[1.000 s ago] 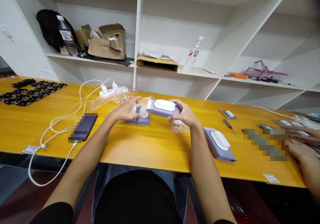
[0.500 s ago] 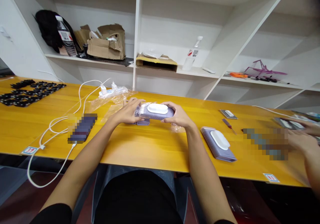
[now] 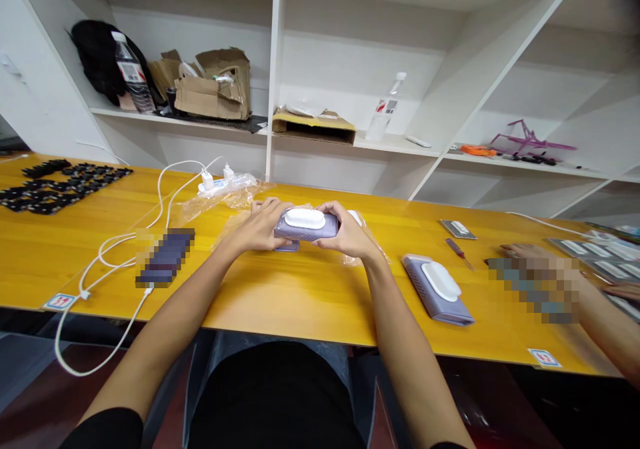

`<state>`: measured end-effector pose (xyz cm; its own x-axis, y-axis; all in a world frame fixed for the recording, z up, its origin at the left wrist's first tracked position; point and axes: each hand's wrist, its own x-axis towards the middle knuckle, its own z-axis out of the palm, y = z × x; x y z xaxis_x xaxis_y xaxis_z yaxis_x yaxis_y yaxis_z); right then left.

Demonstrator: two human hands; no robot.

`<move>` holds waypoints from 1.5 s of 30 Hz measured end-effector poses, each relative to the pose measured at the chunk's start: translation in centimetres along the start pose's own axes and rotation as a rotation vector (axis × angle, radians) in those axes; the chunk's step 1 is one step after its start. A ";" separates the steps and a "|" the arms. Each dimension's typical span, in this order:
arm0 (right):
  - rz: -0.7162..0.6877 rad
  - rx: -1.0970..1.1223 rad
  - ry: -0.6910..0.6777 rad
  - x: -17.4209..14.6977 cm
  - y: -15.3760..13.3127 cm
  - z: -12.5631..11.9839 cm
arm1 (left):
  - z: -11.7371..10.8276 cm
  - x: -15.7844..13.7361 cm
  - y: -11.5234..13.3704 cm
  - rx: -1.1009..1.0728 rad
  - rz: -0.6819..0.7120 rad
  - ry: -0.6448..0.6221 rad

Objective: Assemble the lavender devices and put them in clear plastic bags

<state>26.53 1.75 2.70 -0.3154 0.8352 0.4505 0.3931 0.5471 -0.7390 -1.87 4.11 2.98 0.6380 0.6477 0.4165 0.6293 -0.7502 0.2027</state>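
Note:
My left hand (image 3: 265, 227) and my right hand (image 3: 344, 230) grip a lavender box-shaped device (image 3: 306, 231) from its two ends, holding it over the table. A white oval piece (image 3: 305, 219) sits on its upper face, and small perforations show along its front side. Behind and below it, partly hidden, is another lavender piece (image 3: 287, 245). Clear plastic film (image 3: 353, 260) lies around my right hand, with a bit of something white (image 3: 355, 217) behind the fingers. To the right, a second lavender device (image 3: 436, 290) with a white oval piece rests on the table.
A phone (image 3: 167, 257) on a white cable lies at left, near a power strip (image 3: 227, 184). Black parts (image 3: 65, 185) cover the far left. A screwdriver (image 3: 457, 250) and a flat grey piece (image 3: 457, 229) lie at right. Another person's hand (image 3: 543, 262) works beside them.
The held device has shifted slightly left with both hands, and the wrap seen over its left end no longer shows there. The other person's hand has moved left.

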 end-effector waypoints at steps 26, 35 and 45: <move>-0.117 0.068 0.187 0.0 -1.3 3.8 | 0.5 0.2 0.7 0.014 0.001 0.118; -0.171 0.206 0.358 0.8 -1.4 4.6 | 0.6 0.7 2.0 -0.540 -0.163 0.424; -0.170 0.265 0.140 -0.4 -2.8 6.9 | 0.3 0.7 4.2 -0.844 -0.106 0.632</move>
<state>19.62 -0.51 1.15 -0.2286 0.7431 0.6289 0.1017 0.6607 -0.7437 1.34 1.44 3.86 0.0984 0.7102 0.6971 0.0011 -0.7006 0.7135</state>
